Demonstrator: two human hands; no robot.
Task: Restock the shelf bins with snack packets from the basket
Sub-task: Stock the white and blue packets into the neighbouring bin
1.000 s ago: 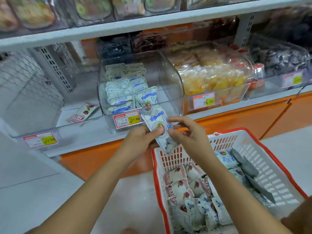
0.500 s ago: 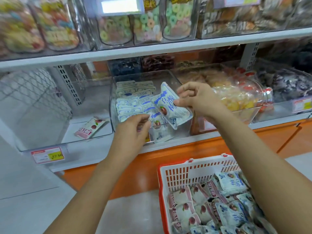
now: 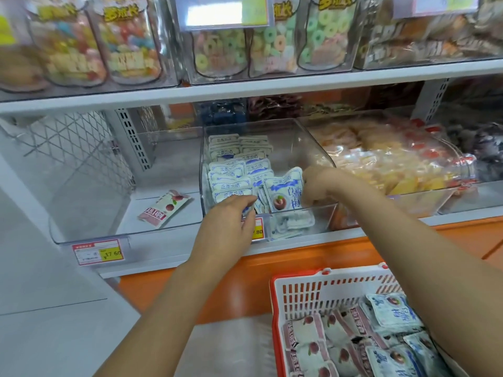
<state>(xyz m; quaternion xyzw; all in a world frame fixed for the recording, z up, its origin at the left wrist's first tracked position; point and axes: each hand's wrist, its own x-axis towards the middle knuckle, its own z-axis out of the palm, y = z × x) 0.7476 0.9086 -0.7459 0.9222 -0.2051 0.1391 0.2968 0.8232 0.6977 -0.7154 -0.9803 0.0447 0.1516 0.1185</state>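
1. The bin (image 3: 309, 148) is clear, hard plastic with a curved front wall. It sits on the lower shelf (image 3: 245, 89), which is white metal.
2. Inside it, the stacked packets (image 3: 234, 170) stand on edge in tidy rows. They are glossy white pouches with blue print and wavy sealed rims.
3. The right hand (image 3: 319, 186) is inside the bin at its front right. Its curled fingers pinch the right edge of one packet (image 3: 284, 193).
4. That packet is upright just behind the front wall and faces the camera. It is a soft pillow shape with a blue band and a dark red fruit picture.
5. The left hand (image 3: 228, 221) reaches over the bin's front lip, fingers bent down onto the front row. They hide their own tips, so whether they grasp anything cannot be told.
6. The basket (image 3: 326, 292) is slotted white plastic with a red rim. It sits low at the right and holds loose packets (image 3: 392, 311) in blue-white and pink-white wrappers.
7. The left bin (image 3: 89, 229), also clear, holds a single pink packet (image 3: 164, 206) lying flat.
8. Ring sweets (image 3: 217, 47) in pastel colours fill clear tubs on the upper shelf.
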